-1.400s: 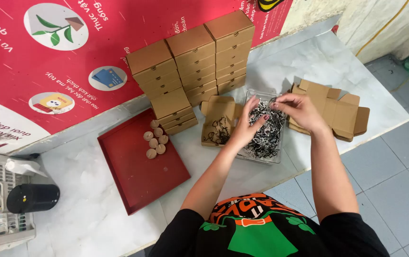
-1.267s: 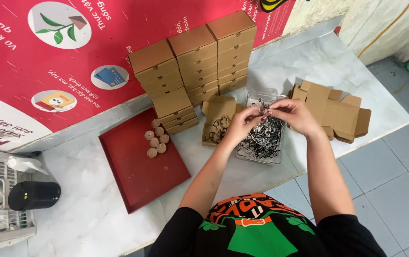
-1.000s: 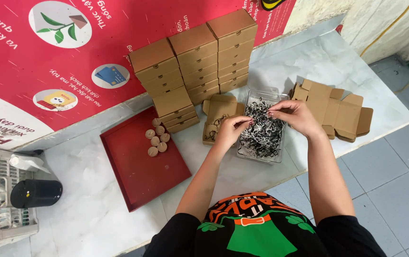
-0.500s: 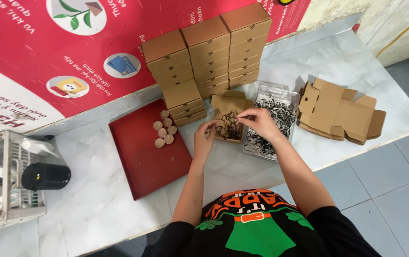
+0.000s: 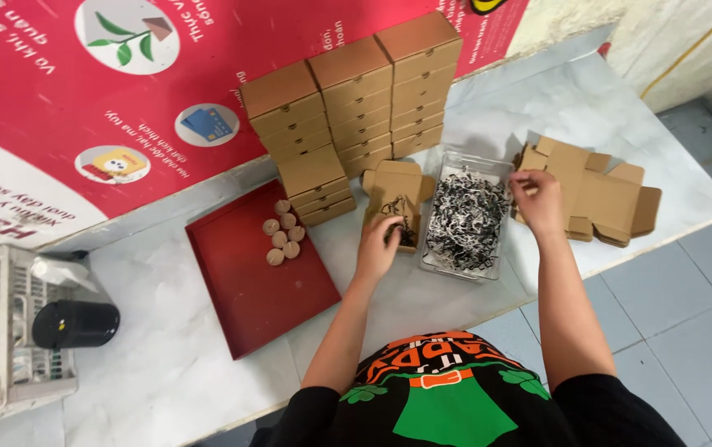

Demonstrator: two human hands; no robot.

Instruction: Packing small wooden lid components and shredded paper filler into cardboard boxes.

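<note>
While left hand (image 5: 378,248) presses shredded paper filler into the small open kraft box (image 5: 396,201) beside the clear tray (image 5: 465,217), right hand (image 5: 536,199), fingers loosely curled and seemingly empty, hovers at the tray's edge: tamp evenly, keep flaps clear.

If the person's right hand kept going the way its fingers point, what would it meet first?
Probably the flat brown cardboard box blanks: the right hand hovers beside the clear tray's edge, fingers aimed at them; height is unclear.

Black T-shirt — orange lettering, green clover print — short sleeves, bare forearms.
</note>
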